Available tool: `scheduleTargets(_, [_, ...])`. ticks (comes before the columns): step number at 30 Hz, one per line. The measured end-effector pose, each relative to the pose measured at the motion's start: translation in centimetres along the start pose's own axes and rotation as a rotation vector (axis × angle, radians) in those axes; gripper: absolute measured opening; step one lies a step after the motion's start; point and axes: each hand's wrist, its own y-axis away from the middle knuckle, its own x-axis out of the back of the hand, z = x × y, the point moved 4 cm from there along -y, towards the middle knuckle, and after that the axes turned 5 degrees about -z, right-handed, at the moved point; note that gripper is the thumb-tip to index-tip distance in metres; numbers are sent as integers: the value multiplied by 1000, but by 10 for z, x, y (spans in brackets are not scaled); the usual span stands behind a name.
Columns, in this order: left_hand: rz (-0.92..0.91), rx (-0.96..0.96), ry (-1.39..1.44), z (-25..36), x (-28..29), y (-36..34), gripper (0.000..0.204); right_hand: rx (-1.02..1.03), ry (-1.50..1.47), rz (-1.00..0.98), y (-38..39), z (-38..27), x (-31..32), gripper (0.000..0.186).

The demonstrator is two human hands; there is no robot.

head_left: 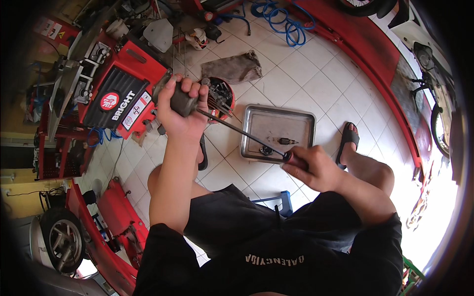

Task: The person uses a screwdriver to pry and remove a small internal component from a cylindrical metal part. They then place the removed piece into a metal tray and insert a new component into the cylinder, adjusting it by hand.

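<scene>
My left hand (185, 111) is raised, its fingers wrapped around a dull grey cylindrical metal part (183, 102). In my right hand (318, 167) is the dark red handle of a long screwdriver (242, 131). Its thin shaft slants up and left, and the tip reaches the lower edge of the metal part; the exact contact is hard to make out. Beneath the shaft on the floor stands a shallow metal tray (313, 123). Lying in it are a small motor armature (286, 141) and a dark round part (266, 150).
A red container (230, 96) full of tools stands behind my left hand. Beyond it lies a dirty grey cloth (232, 67). The red tyre machine (117, 91) is at left, a coiled blue hose (291, 29) far back, a red lift edge (380, 89) at right. Between my legs is a blue stool (286, 202).
</scene>
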Motion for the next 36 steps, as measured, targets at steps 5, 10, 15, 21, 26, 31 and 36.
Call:
scheduleTargets(5, [567, 101, -111, -28, 48, -10, 15, -310, -552, 124, -9, 11, 32, 29])
scheduleTargets(10, [455, 574, -402, -129, 49, 40, 15, -567, -1037, 272, -17, 41, 11, 27])
scheduleTargets(15, [204, 799, -651, -206, 52, 121, 18, -660, -1143, 258, -15, 48, 6, 29])
scheduleTargets(21, [159, 1018, -897, -216, 61, 174, 33, -663, -1234, 162, -7, 44, -4, 31])
scheduleTargets(26, [191, 1063, -811, -220, 72, 171, 37, -685, -1232, 155, -6, 43, -4, 30])
scheduleTargets(31, [261, 913, -646, -202, 49, 142, 15, -684, -1232, 157, -10, 39, -2, 29])
scheduleTargets(36, [274, 893, -592, -200, 48, 134, 13, -646, -1226, 130, -10, 41, -5, 29])
